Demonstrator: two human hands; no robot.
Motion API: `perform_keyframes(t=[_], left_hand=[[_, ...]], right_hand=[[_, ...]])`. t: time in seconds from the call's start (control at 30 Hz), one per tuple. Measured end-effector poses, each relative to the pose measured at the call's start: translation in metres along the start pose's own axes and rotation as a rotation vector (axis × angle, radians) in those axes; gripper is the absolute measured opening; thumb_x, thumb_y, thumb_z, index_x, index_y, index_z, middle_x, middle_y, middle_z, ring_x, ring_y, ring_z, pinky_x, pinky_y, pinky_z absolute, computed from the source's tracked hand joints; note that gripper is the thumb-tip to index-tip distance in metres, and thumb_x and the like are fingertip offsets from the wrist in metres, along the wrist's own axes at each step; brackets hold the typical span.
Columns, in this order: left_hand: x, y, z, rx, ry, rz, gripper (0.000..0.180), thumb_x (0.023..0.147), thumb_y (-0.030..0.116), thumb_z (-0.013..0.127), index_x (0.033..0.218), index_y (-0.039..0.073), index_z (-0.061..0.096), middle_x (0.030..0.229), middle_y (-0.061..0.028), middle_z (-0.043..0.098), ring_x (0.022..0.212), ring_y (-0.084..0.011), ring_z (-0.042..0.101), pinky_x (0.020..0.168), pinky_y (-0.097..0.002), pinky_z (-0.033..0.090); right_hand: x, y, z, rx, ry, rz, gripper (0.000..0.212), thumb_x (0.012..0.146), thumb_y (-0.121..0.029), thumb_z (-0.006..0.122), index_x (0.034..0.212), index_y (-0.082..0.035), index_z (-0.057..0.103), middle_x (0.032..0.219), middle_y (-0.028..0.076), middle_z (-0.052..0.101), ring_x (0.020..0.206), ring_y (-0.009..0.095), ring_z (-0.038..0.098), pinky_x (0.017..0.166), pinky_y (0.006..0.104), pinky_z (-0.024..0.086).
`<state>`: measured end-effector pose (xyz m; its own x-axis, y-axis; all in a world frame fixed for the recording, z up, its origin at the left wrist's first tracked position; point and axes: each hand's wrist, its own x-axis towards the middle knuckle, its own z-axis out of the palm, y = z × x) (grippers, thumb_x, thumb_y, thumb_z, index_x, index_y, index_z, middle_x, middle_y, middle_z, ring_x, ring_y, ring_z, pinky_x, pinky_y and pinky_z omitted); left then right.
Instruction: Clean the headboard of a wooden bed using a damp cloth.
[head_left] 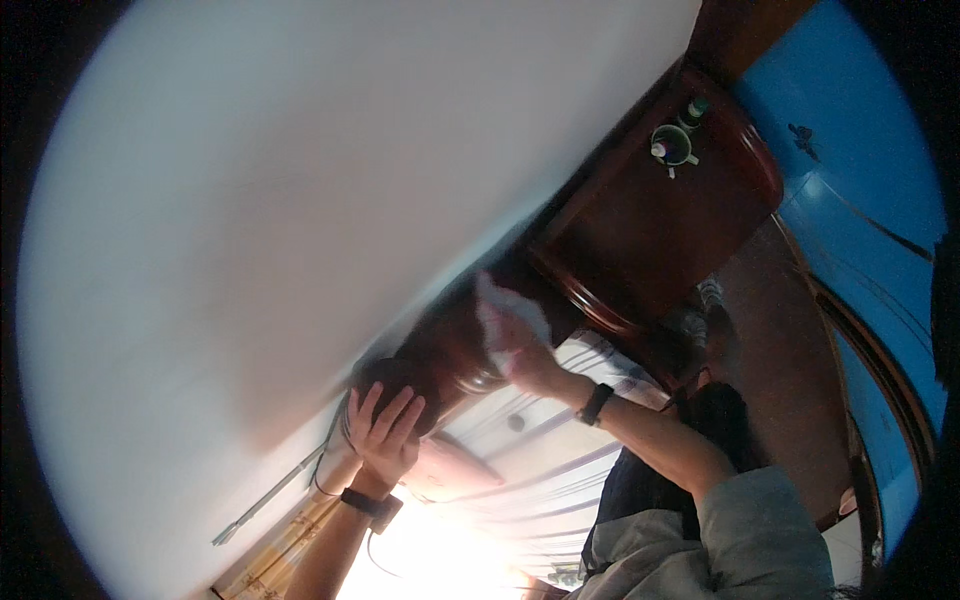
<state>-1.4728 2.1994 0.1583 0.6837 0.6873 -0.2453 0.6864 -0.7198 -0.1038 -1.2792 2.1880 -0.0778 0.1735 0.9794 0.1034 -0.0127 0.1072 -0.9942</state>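
Note:
My right hand (535, 370) is closed on a thin, pale cloth (497, 305), blurred by motion, which lies against the dark wooden headboard (450, 325) of a bed. My left hand (385, 435) lies with fingers spread over a dark rounded piece (412, 380) at the headboard's end, close to the white wall. Its palm side is hidden, and I cannot tell whether the rounded piece belongs to the headboard. Each wrist wears a dark band.
A reddish-brown wooden cabinet (640, 235) stands beyond the headboard, bearing a cup (672, 145) and a green-capped bottle (692, 113). A striped sheet (540, 430) and a pink pillow (455, 470) lie below my arms. The white wall (300, 200) runs alongside; strong light glares from below.

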Motion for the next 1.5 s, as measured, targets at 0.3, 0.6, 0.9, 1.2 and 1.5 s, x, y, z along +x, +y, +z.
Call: perform_keyframes(t=[0.3, 0.6, 0.9, 1.2, 1.5], left_hand=[[0.029, 0.014, 0.010, -0.013, 0.000, 0.024, 0.034, 0.095, 0.022, 0.048, 0.115, 0.020, 0.075, 0.133, -0.0009, 0.065, 0.136, -0.0354, 0.048, 0.117, -0.0626, 0.030], [0.018, 0.001, 0.027, -0.124, 0.207, 0.123, 0.055, 0.104, 0.035, 0.034, 0.153, 0.011, 0.034, 0.139, -0.0212, 0.059, 0.132, -0.0431, 0.053, 0.113, -0.0654, 0.033], [0.004, -0.006, 0.046, -0.254, 0.309, 0.087, 0.076, 0.101, 0.056, 0.038, 0.160, 0.011, 0.023, 0.154, -0.0218, 0.043, 0.139, -0.0444, 0.045, 0.115, -0.0675, 0.029], [-0.002, -0.007, 0.046, -0.259, 0.343, 0.085, 0.082, 0.099, 0.061, 0.037, 0.161, 0.010, 0.020, 0.159, -0.0188, 0.036, 0.148, -0.0431, 0.033, 0.117, -0.0732, 0.016], [-0.002, -0.014, 0.051, -0.261, 0.392, 0.130, 0.088, 0.097, 0.072, 0.030, 0.160, 0.010, 0.023, 0.158, -0.0196, 0.038, 0.144, -0.0428, 0.038, 0.116, -0.0739, 0.019]], right_hand=[[0.005, 0.085, -0.016, 0.102, -0.279, 0.358, 0.025, 0.097, -0.021, 0.051, 0.110, 0.000, 0.057, 0.114, 0.018, 0.056, 0.112, 0.032, 0.054, 0.097, 0.0442, 0.043], [0.004, -0.013, -0.011, -0.030, -0.165, 0.029, 0.032, 0.089, -0.015, 0.063, 0.119, -0.004, 0.064, 0.135, 0.015, 0.057, 0.130, 0.031, 0.052, 0.109, 0.0431, 0.041], [0.027, -0.043, 0.013, -0.229, -0.412, -0.386, 0.060, 0.082, -0.011, 0.076, 0.136, -0.002, 0.053, 0.148, 0.011, 0.050, 0.139, 0.028, 0.047, 0.121, 0.0461, 0.032], [0.008, -0.089, 0.047, 0.508, -0.262, 0.014, 0.046, 0.097, -0.008, 0.052, 0.140, 0.005, 0.044, 0.146, 0.021, 0.043, 0.139, 0.035, 0.040, 0.116, 0.0480, 0.031], [0.004, -0.067, 0.089, 0.047, -0.110, -0.063, 0.044, 0.096, -0.015, 0.051, 0.135, 0.007, 0.049, 0.144, 0.028, 0.047, 0.134, 0.044, 0.044, 0.117, 0.0507, 0.032]])
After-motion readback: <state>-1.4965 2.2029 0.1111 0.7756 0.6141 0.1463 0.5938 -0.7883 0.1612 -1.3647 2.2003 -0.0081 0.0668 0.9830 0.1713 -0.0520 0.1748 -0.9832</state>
